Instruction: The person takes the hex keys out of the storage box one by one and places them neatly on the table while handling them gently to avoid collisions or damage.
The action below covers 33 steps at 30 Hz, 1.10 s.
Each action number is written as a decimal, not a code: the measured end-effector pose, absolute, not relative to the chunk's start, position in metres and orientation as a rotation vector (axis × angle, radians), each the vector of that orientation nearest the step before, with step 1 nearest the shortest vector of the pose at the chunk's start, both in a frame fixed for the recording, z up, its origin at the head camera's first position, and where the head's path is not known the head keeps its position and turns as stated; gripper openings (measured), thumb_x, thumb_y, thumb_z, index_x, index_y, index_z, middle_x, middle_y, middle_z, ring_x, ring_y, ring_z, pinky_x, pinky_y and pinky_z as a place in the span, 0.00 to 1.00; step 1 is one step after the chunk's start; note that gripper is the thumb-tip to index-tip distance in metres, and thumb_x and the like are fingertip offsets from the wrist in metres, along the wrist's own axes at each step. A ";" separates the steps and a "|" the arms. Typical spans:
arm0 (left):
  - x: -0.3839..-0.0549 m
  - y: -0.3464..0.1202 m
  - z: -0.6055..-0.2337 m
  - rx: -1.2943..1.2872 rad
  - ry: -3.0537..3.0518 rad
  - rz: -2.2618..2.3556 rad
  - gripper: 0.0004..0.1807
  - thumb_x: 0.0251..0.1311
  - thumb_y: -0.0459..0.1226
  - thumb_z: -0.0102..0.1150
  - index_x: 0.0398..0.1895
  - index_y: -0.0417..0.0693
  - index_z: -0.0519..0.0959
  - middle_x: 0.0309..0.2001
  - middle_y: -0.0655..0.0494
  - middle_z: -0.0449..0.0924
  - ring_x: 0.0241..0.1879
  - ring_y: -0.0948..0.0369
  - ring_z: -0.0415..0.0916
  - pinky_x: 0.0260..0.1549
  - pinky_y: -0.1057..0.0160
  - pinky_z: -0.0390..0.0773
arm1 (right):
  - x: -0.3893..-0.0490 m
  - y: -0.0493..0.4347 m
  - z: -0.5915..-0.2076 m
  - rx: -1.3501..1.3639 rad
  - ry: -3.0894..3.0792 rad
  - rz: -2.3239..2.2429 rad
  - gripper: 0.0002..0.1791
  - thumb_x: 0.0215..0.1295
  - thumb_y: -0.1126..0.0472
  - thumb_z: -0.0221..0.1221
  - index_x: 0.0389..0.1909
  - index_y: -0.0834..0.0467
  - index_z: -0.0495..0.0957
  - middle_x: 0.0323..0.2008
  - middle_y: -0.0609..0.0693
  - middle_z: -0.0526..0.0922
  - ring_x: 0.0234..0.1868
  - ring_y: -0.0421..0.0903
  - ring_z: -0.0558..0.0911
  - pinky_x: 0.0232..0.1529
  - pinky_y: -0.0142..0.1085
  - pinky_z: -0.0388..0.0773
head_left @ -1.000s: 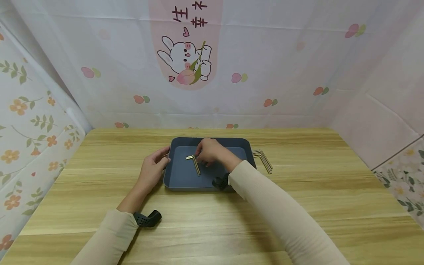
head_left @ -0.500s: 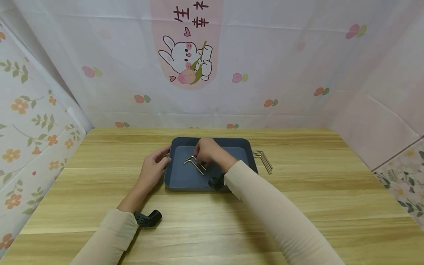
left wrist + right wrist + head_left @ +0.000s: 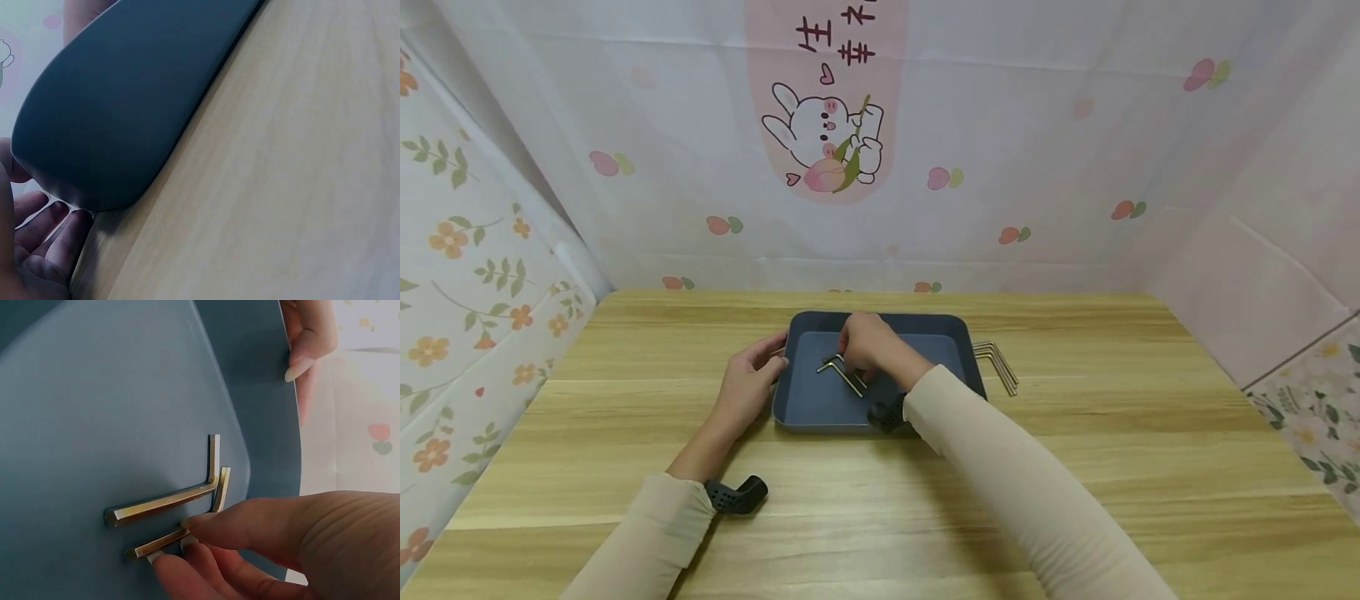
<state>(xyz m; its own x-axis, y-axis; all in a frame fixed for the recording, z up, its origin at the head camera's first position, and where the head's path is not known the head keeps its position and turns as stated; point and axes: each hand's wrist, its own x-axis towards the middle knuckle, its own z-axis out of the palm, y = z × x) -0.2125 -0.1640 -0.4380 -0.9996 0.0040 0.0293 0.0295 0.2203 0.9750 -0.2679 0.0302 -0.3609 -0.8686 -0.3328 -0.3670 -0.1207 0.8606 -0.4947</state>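
A dark blue-grey tray (image 3: pixel 805 404) lies on the wooden table. Two brass L-shaped hex keys rest side by side inside it, near its left end. My right hand (image 3: pixel 880 346) reaches into the tray; its thumb and fingers pinch the long arm of one hex key (image 3: pixel 164 542), as the right wrist view shows. The other hex key (image 3: pixel 164 505) lies on the tray floor just beside, touched by no finger. At the tray's left side my left hand (image 3: pixel 747 385) grips the rim, thumb over the edge and fingers against the outer wall (image 3: pixel 75 200).
Several more brass hex keys (image 3: pixel 997 367) lie nested on the table (image 3: pixel 1075 417) beside the tray's right side, partly hidden behind its rim. A patterned cloth (image 3: pixel 1037 150) hangs behind the table's far edge. Each wrist bears a black camera mount (image 3: pixel 735 496).
Two hex keys that lay close together have turned and spread apart in the tray. My right hand has shifted slightly left, over the far one. The left hand stays at the rim.
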 end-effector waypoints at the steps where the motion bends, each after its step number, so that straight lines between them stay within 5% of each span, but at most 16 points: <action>1: -0.212 -0.164 -0.438 -0.033 -2.438 -1.948 0.27 0.70 0.32 0.49 0.73 0.39 0.69 0.69 0.40 0.73 0.68 0.49 0.73 0.47 0.77 0.78 | -0.268 0.030 -0.361 -0.333 2.582 -0.659 0.10 0.65 0.70 0.61 0.45 0.59 0.85 0.49 0.57 0.85 0.28 0.50 0.88 0.30 0.39 0.86; 18: -0.212 -0.165 -0.438 -0.048 -2.447 -1.927 0.27 0.70 0.31 0.49 0.72 0.39 0.69 0.69 0.40 0.73 0.68 0.48 0.73 0.50 0.75 0.79 | -0.266 0.030 -0.366 -0.404 2.678 -0.600 0.13 0.65 0.70 0.63 0.48 0.58 0.86 0.44 0.55 0.88 0.19 0.43 0.78 0.22 0.32 0.76; 33: -0.212 -0.164 -0.438 -0.051 -2.454 -1.910 0.27 0.71 0.32 0.49 0.73 0.40 0.69 0.69 0.40 0.73 0.69 0.48 0.73 0.54 0.70 0.80 | -0.267 0.054 -0.357 -0.521 2.675 -0.725 0.12 0.68 0.67 0.58 0.47 0.58 0.87 0.42 0.54 0.88 0.21 0.42 0.81 0.23 0.32 0.77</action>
